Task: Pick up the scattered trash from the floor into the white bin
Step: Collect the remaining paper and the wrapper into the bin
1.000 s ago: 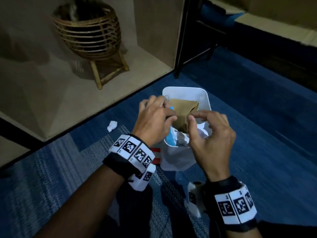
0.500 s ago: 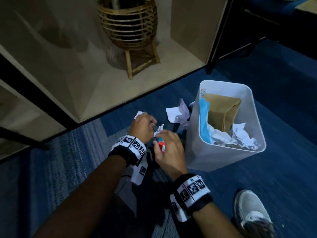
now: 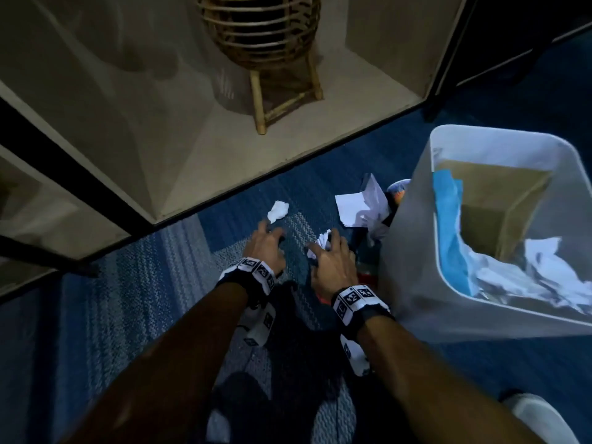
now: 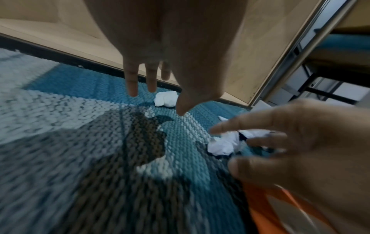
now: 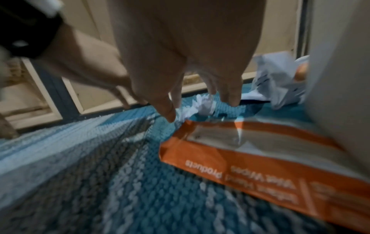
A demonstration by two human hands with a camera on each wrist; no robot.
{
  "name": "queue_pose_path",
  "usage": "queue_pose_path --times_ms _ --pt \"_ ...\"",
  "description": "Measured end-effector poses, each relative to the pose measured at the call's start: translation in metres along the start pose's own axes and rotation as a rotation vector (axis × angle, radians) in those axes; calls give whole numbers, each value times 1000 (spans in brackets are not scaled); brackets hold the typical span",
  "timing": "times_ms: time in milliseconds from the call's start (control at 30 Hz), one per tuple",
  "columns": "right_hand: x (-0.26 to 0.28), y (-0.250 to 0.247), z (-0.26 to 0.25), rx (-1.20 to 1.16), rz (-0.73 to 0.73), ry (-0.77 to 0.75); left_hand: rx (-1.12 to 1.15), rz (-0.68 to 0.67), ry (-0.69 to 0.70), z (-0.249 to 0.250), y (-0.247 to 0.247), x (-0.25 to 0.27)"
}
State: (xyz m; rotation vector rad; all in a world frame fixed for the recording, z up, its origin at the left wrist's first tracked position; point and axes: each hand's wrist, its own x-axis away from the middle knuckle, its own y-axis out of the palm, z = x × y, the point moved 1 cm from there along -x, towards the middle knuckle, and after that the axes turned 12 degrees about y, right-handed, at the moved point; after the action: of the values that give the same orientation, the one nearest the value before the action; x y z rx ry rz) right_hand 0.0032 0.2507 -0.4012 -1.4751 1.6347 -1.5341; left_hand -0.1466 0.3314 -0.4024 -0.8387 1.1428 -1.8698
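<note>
Fingers of my right hand (image 3: 331, 264) spread over a crumpled paper wad (image 3: 323, 240) on the rug, not gripping; my left hand (image 3: 267, 248) open, near a second wad (image 3: 277, 211).

Blue-and-grey woven rug (image 3: 179, 283) — white paper wads (image 3: 277, 211), orange wipes packet (image 5: 260, 156), white bin (image 3: 413, 283).

Blue carpet floor (image 3: 480, 373) carries woven blue-grey rug (image 3: 153, 283). On rug: two crumpled white paper balls (image 3: 278, 211) (image 3: 323, 240), orange wet-wipes pack (image 5: 250, 158). White bin (image 3: 416, 283) stands on floor; crumpled white sheet (image 3: 358, 203) lies just beside bin.
</note>
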Motion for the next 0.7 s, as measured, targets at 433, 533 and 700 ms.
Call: queue_pose_path --times_ms 433,533,700 --pt "-15 35 -6 -108 43 -24 -80 -206 -9 -17 11 -86" --pt "-8 33 -7 -157 129 -61 -69 -177 -21 -14 14 -85" --pt "17 26 -18 -264 307 -52 41 34 -7 -4 -6 -52"
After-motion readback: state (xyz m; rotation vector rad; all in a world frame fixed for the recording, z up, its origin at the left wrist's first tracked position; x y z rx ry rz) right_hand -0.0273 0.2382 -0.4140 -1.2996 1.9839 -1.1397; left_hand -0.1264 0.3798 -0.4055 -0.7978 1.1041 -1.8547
